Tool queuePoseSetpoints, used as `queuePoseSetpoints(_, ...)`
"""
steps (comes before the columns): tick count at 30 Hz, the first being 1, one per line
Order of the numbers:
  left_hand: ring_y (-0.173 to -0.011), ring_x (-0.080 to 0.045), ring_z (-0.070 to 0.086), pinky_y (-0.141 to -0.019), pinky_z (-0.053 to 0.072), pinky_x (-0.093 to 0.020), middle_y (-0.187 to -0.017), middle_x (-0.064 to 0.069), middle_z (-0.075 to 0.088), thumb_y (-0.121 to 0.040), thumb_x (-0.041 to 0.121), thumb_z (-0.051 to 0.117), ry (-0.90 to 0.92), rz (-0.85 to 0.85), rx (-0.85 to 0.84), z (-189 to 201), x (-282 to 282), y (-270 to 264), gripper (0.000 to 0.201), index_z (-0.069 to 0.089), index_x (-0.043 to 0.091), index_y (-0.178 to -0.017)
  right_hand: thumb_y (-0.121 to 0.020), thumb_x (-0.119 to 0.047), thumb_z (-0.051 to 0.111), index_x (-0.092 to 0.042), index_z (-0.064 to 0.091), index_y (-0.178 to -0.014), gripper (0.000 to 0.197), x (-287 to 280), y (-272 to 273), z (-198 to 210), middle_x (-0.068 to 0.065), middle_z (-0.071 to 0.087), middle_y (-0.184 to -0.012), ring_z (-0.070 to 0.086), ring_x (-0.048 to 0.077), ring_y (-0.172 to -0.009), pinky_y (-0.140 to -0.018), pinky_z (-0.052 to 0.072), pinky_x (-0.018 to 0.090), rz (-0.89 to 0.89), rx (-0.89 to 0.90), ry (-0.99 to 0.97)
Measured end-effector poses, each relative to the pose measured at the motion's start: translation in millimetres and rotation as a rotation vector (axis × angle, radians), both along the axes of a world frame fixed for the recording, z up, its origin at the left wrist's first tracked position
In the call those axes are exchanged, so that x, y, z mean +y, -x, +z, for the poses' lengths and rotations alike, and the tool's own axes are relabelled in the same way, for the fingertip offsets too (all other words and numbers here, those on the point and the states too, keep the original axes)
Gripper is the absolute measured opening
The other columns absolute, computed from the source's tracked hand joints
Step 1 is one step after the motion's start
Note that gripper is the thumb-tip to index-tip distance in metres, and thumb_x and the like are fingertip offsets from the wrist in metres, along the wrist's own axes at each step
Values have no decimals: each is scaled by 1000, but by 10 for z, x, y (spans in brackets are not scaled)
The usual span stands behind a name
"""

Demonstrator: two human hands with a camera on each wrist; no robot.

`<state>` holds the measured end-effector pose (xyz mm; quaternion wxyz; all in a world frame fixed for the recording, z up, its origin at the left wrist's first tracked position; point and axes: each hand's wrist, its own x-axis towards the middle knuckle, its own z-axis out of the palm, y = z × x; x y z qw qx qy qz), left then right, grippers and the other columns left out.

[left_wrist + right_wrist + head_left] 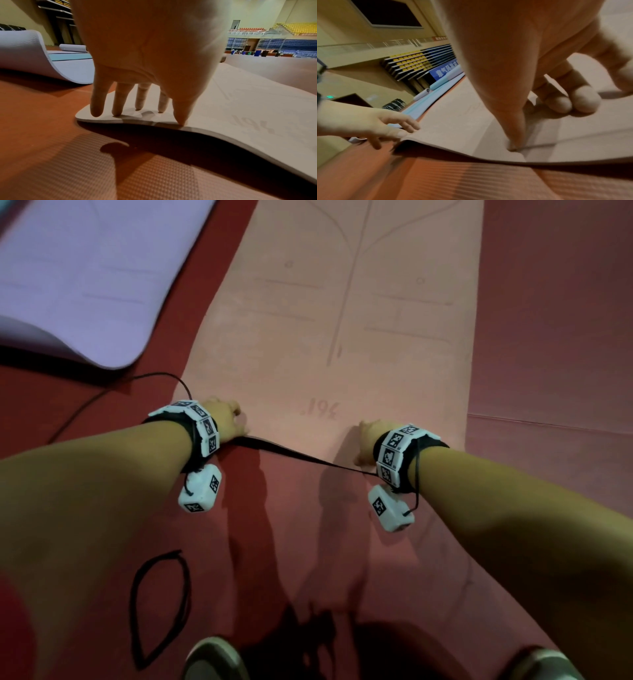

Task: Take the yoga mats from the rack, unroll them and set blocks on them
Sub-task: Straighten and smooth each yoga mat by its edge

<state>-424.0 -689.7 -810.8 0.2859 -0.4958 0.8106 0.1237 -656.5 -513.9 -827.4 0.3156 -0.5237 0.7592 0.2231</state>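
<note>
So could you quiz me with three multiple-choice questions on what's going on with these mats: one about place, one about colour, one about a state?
1. Where do both hands press?
A) the pink foam yoga mat's near edge
B) its far end
C) a block

2. What colour is the mat to the left?
A) green
B) lilac
C) black

3. The pink mat's near edge is:
A) rolled tight
B) flat
C) lifted off the floor

A: left hand and right hand on pink foam yoga mat.
B: lilac mat.
C: shadowed gap under the edge.

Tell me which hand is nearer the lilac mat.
Left. The left hand presses the pink mat at its corner beside the lilac mat; the right hand presses farther along that edge.
</note>
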Motion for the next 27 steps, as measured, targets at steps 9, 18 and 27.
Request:
queuePoseSetpoints(9,-129,-41,37,-104,39,-44,-140,-18,37,-86,73,48,55,102,-144,-334,220,305,87,39,7,-141,-80,-47,76,-9,47,-134,72,-5,140,-115,10,62,-121,62,30,-106,-75,48,35,-115,-58,-6)
queuePoseSetpoints(18,-108,-41,53,-91,51,-48,-125,-22,43,-78,65,69,78,45,-209,-283,272,476,82,39,8,-130,-79,-47,77,-9,47,-133,73,35,195,-110,9,63,-111,58,27,-87,-64,41,32,-102,-121,50)
queuePoseSetpoints(27,-82,-26,57,-68,40,-31,-92,-2,62,-85,46,72,-218,-248,112,-287,528,867,36,54,17,-98,-88,-32,69,-15,52,-111,33,61,110,1,9,62,-113,55,26,-86,-69,47,33,78,-155,68)
